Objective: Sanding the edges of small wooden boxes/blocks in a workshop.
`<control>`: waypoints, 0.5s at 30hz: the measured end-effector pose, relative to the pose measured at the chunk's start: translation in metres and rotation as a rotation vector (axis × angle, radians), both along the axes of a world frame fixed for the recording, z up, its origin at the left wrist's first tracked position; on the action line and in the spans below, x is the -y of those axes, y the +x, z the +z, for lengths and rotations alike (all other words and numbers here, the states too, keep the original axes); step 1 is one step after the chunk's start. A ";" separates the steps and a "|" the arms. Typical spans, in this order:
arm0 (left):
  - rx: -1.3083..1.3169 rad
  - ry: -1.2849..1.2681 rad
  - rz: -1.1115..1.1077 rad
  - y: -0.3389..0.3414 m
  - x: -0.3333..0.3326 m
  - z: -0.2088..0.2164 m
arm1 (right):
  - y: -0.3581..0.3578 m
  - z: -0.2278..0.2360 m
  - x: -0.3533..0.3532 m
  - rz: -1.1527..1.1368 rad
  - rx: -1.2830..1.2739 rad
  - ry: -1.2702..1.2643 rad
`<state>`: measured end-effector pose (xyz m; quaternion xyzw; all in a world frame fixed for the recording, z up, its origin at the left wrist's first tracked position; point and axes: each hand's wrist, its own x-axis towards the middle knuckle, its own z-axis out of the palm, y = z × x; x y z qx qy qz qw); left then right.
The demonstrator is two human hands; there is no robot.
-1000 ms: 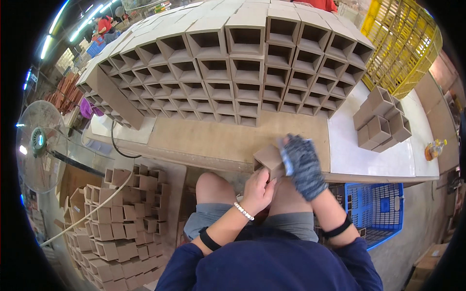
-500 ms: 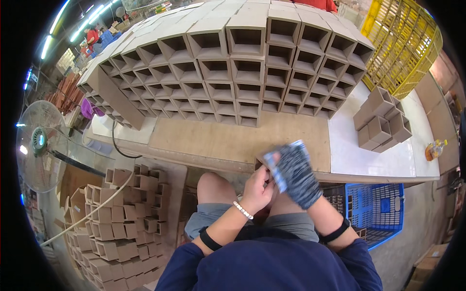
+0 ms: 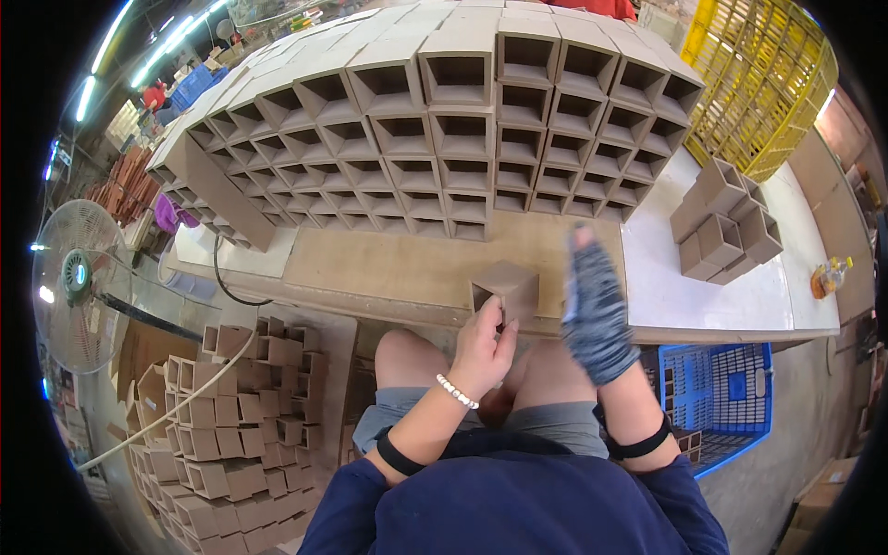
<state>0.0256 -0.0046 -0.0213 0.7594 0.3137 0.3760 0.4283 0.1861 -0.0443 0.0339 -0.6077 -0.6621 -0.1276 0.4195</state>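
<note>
My bare left hand [image 3: 486,347], with a bead bracelet at the wrist, pinches the near edge of a brown-grey square box [image 3: 507,289]. The box is tilted at the table's front edge, its open end towards the left. To its right, apart from it, is my right hand [image 3: 597,314] in a grey knitted glove, blurred by motion and turned edge-on. A thin strip of a blue-and-white pad [image 3: 569,294] shows along the palm side; the rest of it is hidden by the glove.
Stacked open-ended boxes [image 3: 407,129] form a wall across the table [image 3: 398,264]. A smaller stack [image 3: 721,231], a yellow crate [image 3: 763,83] and a bottle of amber liquid [image 3: 830,277] are right. A blue crate [image 3: 731,398] stands below; more boxes [image 3: 231,425] and a fan [image 3: 79,273] are left.
My right hand has drawn away from the box, to the right, and turned edge-on. The box, earlier mostly covered, now shows above my left hand, which has shifted slightly.
</note>
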 end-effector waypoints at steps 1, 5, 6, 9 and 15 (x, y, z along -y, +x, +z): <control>-0.006 -0.019 0.061 0.002 0.003 -0.004 | -0.016 0.000 -0.002 0.001 -0.004 -0.001; 0.065 0.062 0.050 0.001 0.002 -0.028 | -0.015 -0.002 -0.030 0.166 0.247 -0.578; 0.066 0.060 0.048 0.003 0.004 -0.025 | 0.004 -0.008 -0.040 0.017 0.148 -0.911; 0.065 0.040 0.045 0.004 0.000 -0.016 | 0.045 -0.063 -0.022 -0.234 0.160 -0.480; 0.010 0.253 0.059 0.000 0.001 -0.019 | -0.024 -0.023 -0.013 0.153 0.308 -0.361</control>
